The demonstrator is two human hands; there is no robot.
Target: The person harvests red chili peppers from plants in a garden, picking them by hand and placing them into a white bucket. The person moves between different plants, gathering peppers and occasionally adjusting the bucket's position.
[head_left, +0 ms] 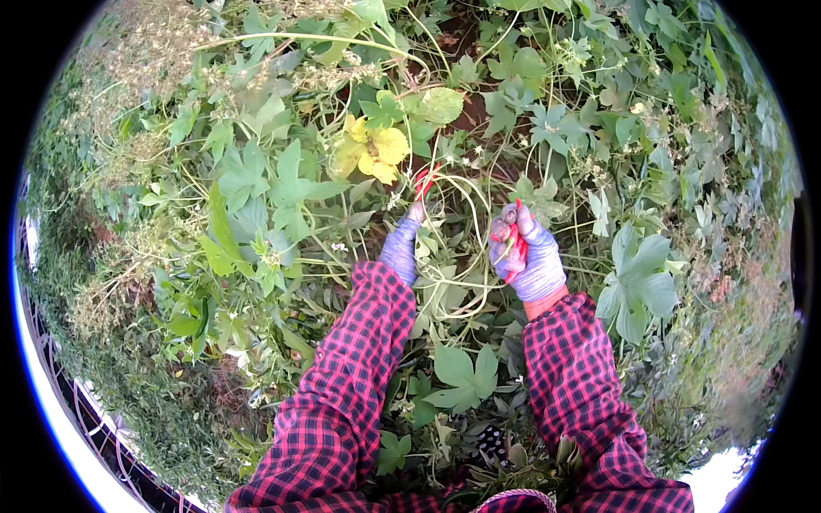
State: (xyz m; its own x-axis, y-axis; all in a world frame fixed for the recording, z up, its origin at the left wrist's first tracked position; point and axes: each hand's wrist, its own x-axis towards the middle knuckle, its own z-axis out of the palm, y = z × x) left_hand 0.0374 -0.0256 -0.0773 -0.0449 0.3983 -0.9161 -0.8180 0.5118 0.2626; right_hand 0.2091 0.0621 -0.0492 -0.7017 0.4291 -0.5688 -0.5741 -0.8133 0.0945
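My left hand (404,244), in a grey-purple knit glove, reaches into the plants with its fingers closed at slim red chili peppers (425,181). Part of its grip is hidden by the back of the hand. To the right, my right hand (526,252), gloved alike, is curled round several red chili peppers (513,250), one showing a green stem. Pale, looping vine stems (477,214) run between the two hands. A yellow leaf (373,150) sits just beyond my left hand.
Dense green foliage surrounds both hands. A broad lobed leaf (637,286) spreads right of my right wrist, another lobed leaf (462,378) lies between my forearms. Dry, brownish flower heads (162,56) fill the far left. A braided cord (517,494) shows at the lower edge.
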